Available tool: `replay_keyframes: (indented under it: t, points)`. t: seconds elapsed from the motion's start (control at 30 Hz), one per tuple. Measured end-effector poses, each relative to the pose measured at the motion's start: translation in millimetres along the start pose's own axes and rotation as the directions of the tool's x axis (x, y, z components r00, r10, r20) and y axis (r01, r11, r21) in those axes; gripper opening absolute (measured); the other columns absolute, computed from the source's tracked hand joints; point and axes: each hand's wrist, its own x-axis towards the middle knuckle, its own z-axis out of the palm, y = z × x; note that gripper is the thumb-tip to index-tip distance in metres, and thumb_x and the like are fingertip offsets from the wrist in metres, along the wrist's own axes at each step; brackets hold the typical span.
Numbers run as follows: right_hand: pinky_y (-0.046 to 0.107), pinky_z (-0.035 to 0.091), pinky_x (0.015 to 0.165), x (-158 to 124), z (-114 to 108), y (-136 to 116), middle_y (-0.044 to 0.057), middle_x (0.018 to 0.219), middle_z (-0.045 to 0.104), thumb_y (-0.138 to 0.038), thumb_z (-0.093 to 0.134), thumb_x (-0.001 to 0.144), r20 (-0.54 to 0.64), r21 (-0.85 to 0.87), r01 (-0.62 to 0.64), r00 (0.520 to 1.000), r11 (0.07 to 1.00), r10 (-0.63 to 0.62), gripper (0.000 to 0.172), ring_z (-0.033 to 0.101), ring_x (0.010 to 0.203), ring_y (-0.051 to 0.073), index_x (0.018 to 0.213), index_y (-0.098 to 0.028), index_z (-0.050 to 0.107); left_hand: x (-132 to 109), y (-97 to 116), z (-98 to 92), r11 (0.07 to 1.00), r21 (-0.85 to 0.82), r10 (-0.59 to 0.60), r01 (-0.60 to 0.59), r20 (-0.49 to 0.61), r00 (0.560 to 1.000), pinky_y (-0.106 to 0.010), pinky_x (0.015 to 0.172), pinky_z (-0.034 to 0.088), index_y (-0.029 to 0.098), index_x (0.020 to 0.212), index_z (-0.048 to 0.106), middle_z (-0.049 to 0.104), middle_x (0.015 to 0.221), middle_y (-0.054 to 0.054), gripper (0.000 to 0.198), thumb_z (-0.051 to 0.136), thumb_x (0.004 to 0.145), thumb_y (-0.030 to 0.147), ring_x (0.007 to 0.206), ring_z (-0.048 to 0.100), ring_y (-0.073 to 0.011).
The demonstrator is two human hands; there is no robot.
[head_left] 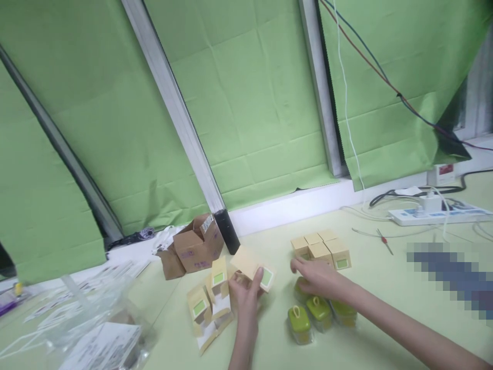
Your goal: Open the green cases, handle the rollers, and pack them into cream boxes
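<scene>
Head view: your left hand (245, 294) grips a pale carton (247, 261), thumb beside its green panel (266, 277), seemingly to steady it. From that carton, closed boxes (340, 253) stand packed together toward three o'clock, probably to save room. Toward four o'clock, your right hand (323, 280) hangs over green-lidded tubs (299, 321); whether its fingers grip one, you cannot tell. Open cartons (198, 304) lie toward eight o'clock, likely for left-hand reach.
</scene>
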Motion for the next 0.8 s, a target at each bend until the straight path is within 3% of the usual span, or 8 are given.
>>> replay_keyframes:
  t: [0.07,0.13,0.23,0.3,0.43,0.5,0.63,0.8]
  points:
    - [0.036,0.051,0.073,0.4,0.2,-12.9,0.013,0.117,0.059,0.002,0.056,0.071,-0.048,-0.021,0.114,0.992,0.993,-0.115,0.047,0.062,0.097,0.026,0.113,-0.018,0.052,-5.4,8.7,5.9,0.987,-0.100,-0.115,0.125,0.098,0.989,-0.033,0.063,0.055,0.019,0.110,0.038,0.066,0.104,-0.015,0.047,0.064,0.076,0.039,0.086,0.068,-0.0237]
    - [0.040,0.044,0.094,2.7,-0.7,-23.1,0.011,0.133,0.050,0.003,0.053,0.077,-0.092,-0.054,0.254,0.962,0.966,-0.258,0.053,0.048,0.121,0.025,0.124,-0.021,0.045,-8.3,18.8,8.5,0.924,-0.255,-0.235,0.285,0.210,0.949,-0.031,0.065,0.055,0.017,0.105,0.049,0.066,0.104,-0.013,0.041,0.067,0.074,0.035,0.090,0.066,-0.0237]
    - [0.040,0.035,0.105,9.0,-1.1,-25.5,0.011,0.133,0.053,-0.001,0.045,0.087,-0.125,-0.122,0.416,0.894,0.901,-0.430,0.043,0.041,0.127,0.021,0.128,-0.016,0.042,-6.5,30.4,8.8,0.747,-0.452,-0.369,0.487,0.328,0.870,-0.028,0.071,0.054,0.015,0.099,0.059,0.068,0.098,-0.010,0.030,0.070,0.072,0.025,0.092,0.064,-0.0211]
    - [0.039,0.035,0.106,14.3,-0.3,-20.1,0.010,0.130,0.056,-0.005,0.041,0.092,-0.121,-0.160,0.457,0.871,0.875,-0.477,0.035,0.043,0.125,0.019,0.125,-0.016,0.046,-1.7,32.5,8.9,0.717,-0.480,-0.388,0.505,0.327,0.862,-0.029,0.073,0.055,0.015,0.095,0.061,0.069,0.090,-0.008,0.023,0.067,0.074,0.023,0.088,0.065,-0.0200]
    - [0.035,0.039,0.101,28.1,2.4,-7.6,0.002,0.108,0.068,-0.010,0.039,0.094,-0.092,-0.203,0.414,0.894,0.887,-0.439,0.027,0.055,0.109,0.015,0.106,-0.023,0.059,13.9,27.1,11.5,0.938,-0.157,-0.282,0.308,0.169,0.945,-0.034,0.075,0.055,0.014,0.094,0.059,0.068,0.093,-0.013,0.025,0.048,0.087,0.035,0.088,0.066,-0.0218]
    - [0.038,0.041,0.099,38.0,3.2,-0.4,0.003,0.106,0.067,-0.013,0.044,0.093,-0.104,-0.216,0.313,0.935,0.925,-0.341,0.022,0.057,0.106,0.017,0.106,-0.022,0.059,25.3,23.7,11.7,0.982,0.042,-0.189,0.187,0.058,0.980,-0.036,0.080,0.053,0.015,0.105,0.053,0.065,0.102,-0.014,0.033,0.047,0.086,0.042,0.095,0.064,-0.0229]
    - [0.044,0.049,0.084,59.7,0.6,27.4,0.008,0.121,0.056,-0.028,0.055,0.090,-0.112,-0.219,0.018,0.993,0.976,-0.043,0.030,0.058,0.102,0.023,0.118,-0.017,0.053,53.6,18.8,1.5,0.944,0.327,-0.012,0.038,-0.080,0.997,-0.050,0.092,0.041,0.018,0.124,0.031,0.054,0.117,-0.017,0.073,0.071,0.065,0.038,0.112,0.053,-0.0326]
    - [0.041,0.051,0.080,70.9,-9.3,66.8,0.007,0.116,0.058,-0.029,0.055,0.090,0.056,-0.187,-0.132,0.988,0.973,0.145,0.029,0.061,0.096,0.021,0.116,-0.016,0.054,77.3,13.9,-17.2,0.804,0.566,0.219,-0.181,0.001,0.976,-0.062,0.104,0.011,0.008,0.126,0.027,0.029,0.137,-0.030,0.080,0.068,0.059,0.023,0.135,0.012,-0.0427]
